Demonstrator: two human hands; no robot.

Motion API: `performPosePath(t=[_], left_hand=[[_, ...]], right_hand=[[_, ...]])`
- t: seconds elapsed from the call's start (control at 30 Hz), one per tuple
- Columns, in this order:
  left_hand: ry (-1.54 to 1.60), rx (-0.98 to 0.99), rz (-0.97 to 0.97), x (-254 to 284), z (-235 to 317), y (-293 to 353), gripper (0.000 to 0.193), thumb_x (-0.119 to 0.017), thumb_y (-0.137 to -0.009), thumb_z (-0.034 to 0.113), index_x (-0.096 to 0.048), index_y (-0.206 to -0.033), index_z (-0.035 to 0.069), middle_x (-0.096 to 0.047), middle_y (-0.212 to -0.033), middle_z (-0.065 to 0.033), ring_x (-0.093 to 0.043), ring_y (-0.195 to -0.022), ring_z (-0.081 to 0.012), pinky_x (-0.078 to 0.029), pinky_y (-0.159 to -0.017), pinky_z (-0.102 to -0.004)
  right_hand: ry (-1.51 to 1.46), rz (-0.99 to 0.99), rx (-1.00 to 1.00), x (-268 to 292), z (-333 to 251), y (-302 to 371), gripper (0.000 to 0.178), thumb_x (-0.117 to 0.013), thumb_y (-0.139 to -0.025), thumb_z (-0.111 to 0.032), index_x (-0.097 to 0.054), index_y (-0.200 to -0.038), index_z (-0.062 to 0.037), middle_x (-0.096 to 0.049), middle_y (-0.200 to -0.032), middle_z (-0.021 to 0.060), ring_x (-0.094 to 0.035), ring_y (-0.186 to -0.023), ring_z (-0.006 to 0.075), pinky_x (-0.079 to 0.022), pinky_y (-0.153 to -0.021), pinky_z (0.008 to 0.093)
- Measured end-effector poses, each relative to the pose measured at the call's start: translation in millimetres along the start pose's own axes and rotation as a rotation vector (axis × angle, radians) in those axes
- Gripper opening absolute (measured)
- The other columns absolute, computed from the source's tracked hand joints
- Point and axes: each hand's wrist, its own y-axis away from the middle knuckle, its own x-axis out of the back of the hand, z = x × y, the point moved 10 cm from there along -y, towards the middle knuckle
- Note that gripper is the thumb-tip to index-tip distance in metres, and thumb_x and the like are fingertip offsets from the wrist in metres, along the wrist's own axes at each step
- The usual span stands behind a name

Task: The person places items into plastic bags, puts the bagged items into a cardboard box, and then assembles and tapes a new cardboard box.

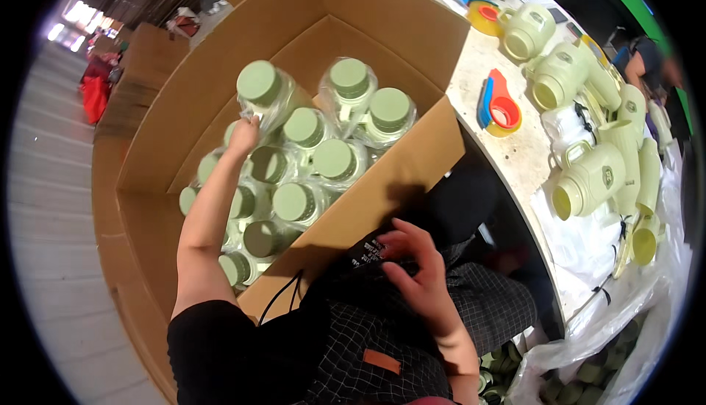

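My left hand point(245, 133) reaches into a large cardboard box point(397, 184) and is closed on the clear plastic bag around a thermos jug point(259, 85) with a pale green lid. That jug stands higher than its neighbours. Several more bagged jugs with the same round lids fill the box, among them one jug point(334, 159) in the middle and another jug point(390, 109) toward the right wall. Outside the box, in front of my checked apron point(353, 353), my right hand point(421, 269) is held in the air with fingers apart and nothing in it.
To the right, a white table point(507, 151) bears several unlidded green jug bodies point(588, 180) and a red, blue and yellow tape dispenser point(501, 107). Under it, a clear plastic bag point(588, 346) holds green parts. Another person point(647, 63) is at the far right.
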Motion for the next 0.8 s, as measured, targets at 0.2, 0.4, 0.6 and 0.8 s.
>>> performPosePath(t=[0.2,0.4,0.6,0.8], left_hand=[[-0.321,-0.424,-0.282,-143,-117,-31,0.031,-0.05,-0.094,0.021,-0.069,-0.105,-0.001,-0.068,-0.108,-0.0269,-0.064,-0.102,-0.0435,-0.05,-0.088,-0.0506],[-0.236,-0.232,0.097,14,33,50,0.039,-0.066,-0.089,0.01,-0.052,-0.123,-0.003,-0.061,-0.117,-0.0216,-0.058,-0.109,-0.0412,-0.045,-0.095,-0.0476],[0.197,-0.828,0.058,9,228,178,0.034,-0.063,-0.09,0.006,-0.055,-0.123,0.0,-0.057,-0.124,-0.0173,-0.052,-0.12,-0.0357,-0.037,-0.107,-0.0432],[0.859,-1.052,-0.687,-45,423,341,0.069,-0.061,-0.096,0.046,-0.045,-0.141,-0.002,-0.047,-0.145,-0.0181,-0.042,-0.135,-0.0289,-0.03,-0.115,-0.0427]], right_hand=[[0.117,0.823,0.03,180,23,73,0.052,-0.068,-0.088,0.0,-0.043,-0.134,-0.0011,-0.058,-0.116,0.007,-0.056,-0.102,0.0123,-0.048,-0.088,0.0277],[0.447,1.622,-0.284,390,-12,59,0.115,-0.089,-0.07,-0.035,-0.02,-0.149,0.0126,-0.029,-0.148,0.0332,-0.032,-0.138,0.041,-0.031,-0.114,0.0472],[-0.068,1.174,-0.078,379,9,63,0.095,-0.085,-0.075,-0.022,-0.029,-0.145,0.0103,-0.054,-0.132,0.026,-0.064,-0.11,0.0289,-0.054,-0.095,0.038],[-0.462,0.702,-0.083,178,63,199,0.078,-0.077,-0.084,-0.031,-0.041,-0.145,0.0018,-0.051,-0.143,0.0146,-0.053,-0.128,0.0239,-0.047,-0.106,0.0388]])
